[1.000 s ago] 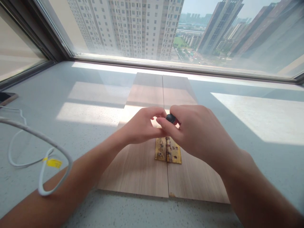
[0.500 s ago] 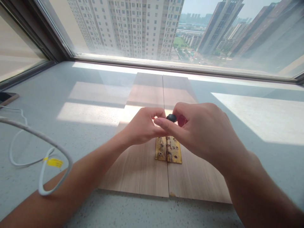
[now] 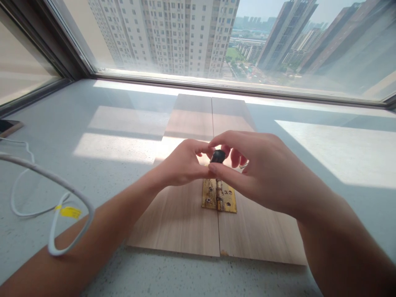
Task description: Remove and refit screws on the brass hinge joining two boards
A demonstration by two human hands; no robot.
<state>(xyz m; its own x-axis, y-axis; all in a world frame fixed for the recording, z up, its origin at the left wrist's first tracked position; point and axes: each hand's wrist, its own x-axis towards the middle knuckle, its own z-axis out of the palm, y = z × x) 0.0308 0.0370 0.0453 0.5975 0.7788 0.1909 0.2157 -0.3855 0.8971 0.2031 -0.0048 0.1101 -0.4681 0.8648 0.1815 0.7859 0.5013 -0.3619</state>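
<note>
A worn yellow butterfly hinge [image 3: 219, 198] lies across the seam between two wooden boards [image 3: 173, 222], with screws or screw holes in its leaves. Above its far part, a black screwdriver handle [image 3: 218, 156] points up toward me; its shaft is hidden. My left hand [image 3: 185, 163] closes thumb and fingers around the lower handle from the left. From the right, my right hand [image 3: 260, 169] pinches the handle's top between thumb and forefinger, other fingers curled. A small shiny bit of metal [image 3: 243, 166], perhaps a screw, shows by those curled fingers.
A white cable [image 3: 71, 189] with a yellow tag loops over my left forearm. At the far left edge lies a dark phone-like object [image 3: 10, 127]. The boards rest on a pale speckled sill [image 3: 117, 272], below a window frame [image 3: 216, 88].
My right hand's fingers have opened slightly and shifted left around the screwdriver handle, showing more of it. The handle has moved a little left. My left hand stays nearly in place.
</note>
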